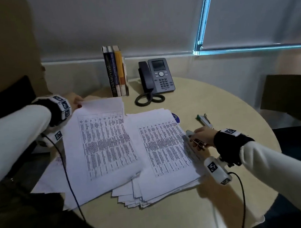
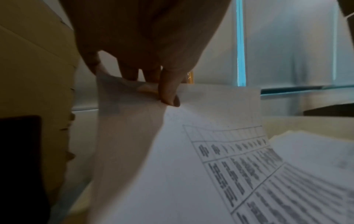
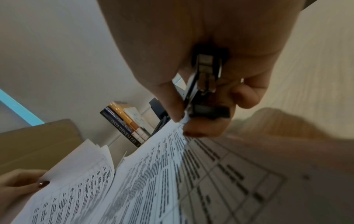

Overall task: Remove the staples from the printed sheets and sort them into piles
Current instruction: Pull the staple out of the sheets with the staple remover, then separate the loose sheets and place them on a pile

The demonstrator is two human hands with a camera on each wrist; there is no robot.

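Two hands: both gripped something.
Left hand [image 1: 74, 100]: I pinched a sheet [image 1: 104, 136] left of the phone [image 1: 159, 75].
Right hand [image 1: 201, 136]: I clutched the staple remover [image 3: 205, 84].

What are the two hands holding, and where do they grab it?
The left hand pinches a printed sheet by its far corner. The right hand grips a metal staple tool around its body.

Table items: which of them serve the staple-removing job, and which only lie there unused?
In use: left hand pinching a printed sheet; right hand gripping the staple remover; right paper stack.

Idle: books, desk phone, stapler.
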